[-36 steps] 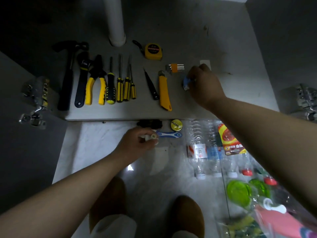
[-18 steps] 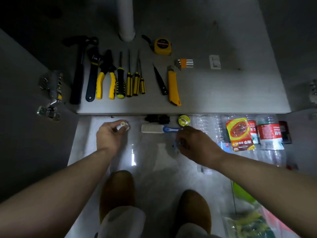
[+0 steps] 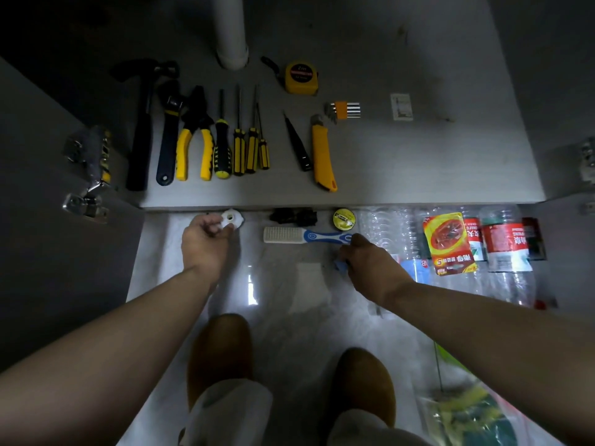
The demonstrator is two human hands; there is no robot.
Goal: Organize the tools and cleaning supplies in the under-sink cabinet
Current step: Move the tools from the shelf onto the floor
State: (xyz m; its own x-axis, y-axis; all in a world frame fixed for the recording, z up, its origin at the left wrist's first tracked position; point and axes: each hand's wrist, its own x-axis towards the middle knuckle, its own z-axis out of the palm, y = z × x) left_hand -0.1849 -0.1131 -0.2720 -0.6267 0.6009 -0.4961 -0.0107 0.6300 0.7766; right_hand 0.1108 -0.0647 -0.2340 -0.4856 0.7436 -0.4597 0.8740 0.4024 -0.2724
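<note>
Your yellow-and-black hand tools (image 3: 222, 149) lie sorted in a row on the grey cabinet floor (image 3: 418, 162), likely to keep them findable. Your left hand (image 3: 206, 246) pinches a white plastic disc (image 3: 231, 219) by the cabinet's lip; your right hand (image 3: 370, 265) curls round a small blue object (image 3: 340, 266) beside the white-and-blue scrub brush (image 3: 306, 235)

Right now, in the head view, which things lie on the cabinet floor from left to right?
In order: hammer → adjustable wrench → pliers → four screwdrivers → black pointed tool → yellow utility knife → white card. The tape measure and hex keys overlap others sideways, so I leave them out.
</note>
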